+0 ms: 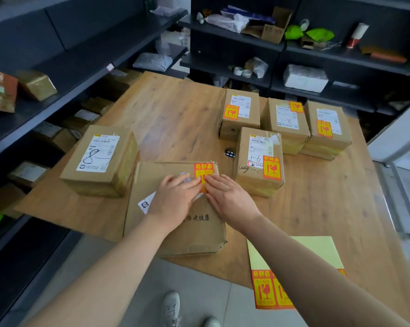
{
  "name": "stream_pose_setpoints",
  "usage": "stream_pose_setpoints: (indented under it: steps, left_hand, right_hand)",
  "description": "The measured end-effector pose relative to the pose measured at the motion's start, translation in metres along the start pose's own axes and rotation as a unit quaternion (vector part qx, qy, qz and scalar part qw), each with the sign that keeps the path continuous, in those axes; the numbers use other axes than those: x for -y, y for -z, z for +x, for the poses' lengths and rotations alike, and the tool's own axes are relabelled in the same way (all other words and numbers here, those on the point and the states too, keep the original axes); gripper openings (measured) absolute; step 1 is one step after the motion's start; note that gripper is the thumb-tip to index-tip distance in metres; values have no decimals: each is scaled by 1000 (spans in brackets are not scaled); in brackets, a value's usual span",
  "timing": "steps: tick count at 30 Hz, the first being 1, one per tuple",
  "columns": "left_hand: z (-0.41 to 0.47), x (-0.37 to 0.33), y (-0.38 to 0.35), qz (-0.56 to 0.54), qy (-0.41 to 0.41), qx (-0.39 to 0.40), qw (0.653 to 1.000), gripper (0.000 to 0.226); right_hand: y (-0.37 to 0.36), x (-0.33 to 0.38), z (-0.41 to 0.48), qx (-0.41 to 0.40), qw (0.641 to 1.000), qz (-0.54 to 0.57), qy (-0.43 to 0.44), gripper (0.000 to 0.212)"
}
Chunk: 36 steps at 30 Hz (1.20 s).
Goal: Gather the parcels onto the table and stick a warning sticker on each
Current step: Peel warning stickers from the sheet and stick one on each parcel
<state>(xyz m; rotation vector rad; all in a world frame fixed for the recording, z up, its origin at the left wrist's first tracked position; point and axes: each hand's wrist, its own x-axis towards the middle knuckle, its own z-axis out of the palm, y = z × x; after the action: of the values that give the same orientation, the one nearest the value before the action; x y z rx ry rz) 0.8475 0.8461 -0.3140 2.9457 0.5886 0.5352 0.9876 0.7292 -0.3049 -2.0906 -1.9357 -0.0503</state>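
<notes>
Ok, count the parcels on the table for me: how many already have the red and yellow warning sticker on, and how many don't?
Parcels with a warning sticker: 5
Parcels without one: 1
Total: 6 parcels on the table

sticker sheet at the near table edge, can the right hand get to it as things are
Probably yes. The sticker sheet lies uncovered on the table beneath that forearm, nothing on it. The right hand presses flat on the warning sticker and holds nothing.
</notes>
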Motion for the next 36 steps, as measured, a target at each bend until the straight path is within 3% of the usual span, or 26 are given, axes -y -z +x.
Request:
stream_pose_setpoints:
  steps: [5,9,12,14,19,31,36]
  left_hand:
    - [-23,4,13,25,19,72,997,35]
    - [-39,2,21,47,126,111,985,42]
    - [-64,6,27,45,256,90,961,61]
    - [-77,4,32,-6,321,62,945,71]
    - [-77,-6,39,-27,404,42,913,74]
    - [35,60,51,-131,406,-37,904,97]
    - [112,119,44,-118,366,-18,923,86]
  right_hand:
    - [0,-5,-13,7,1000,-21,15,36]
    - [1,-3,-22,33,999,25,-23,47]
    - [0,8,-38,36,984,126,-120,56]
    - [-1,13,-49,32,965,185,-183,50]
    - [2,20,-50,48,959,165,-227,37]
    - [26,-25,55,-24,939,210,-272,29]
    - [24,-60,138,-23,929,190,-316,32]
